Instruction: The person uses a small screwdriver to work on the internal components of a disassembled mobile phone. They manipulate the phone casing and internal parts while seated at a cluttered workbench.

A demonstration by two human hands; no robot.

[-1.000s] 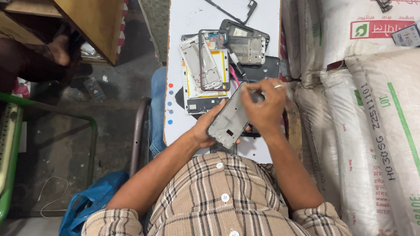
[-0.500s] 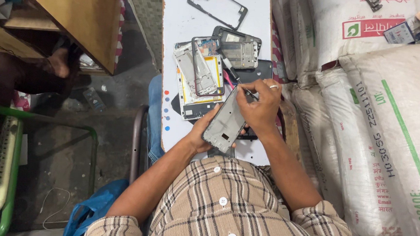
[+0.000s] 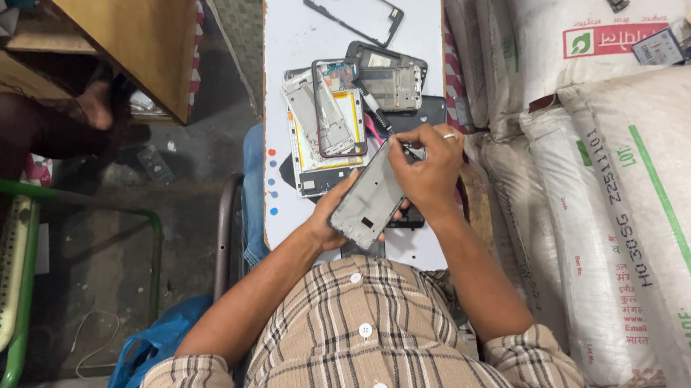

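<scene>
My left hand [image 3: 330, 217] grips the lower edge of a grey phone frame [image 3: 371, 195], held tilted above the near end of the white table [image 3: 308, 24]. My right hand [image 3: 425, 168] is closed on a thin tool [image 3: 376, 113], its tip at the frame's upper end. Just beyond lies a heap of opened phone bodies [image 3: 330, 121], metal and plastic, one backed in yellow. Further off, a lone black frame [image 3: 353, 9]. To my right, woven white sacks [image 3: 640, 220] crowd the table edge, one bearing a green stripe, another a red rectangular label [image 3: 615, 39].
</scene>
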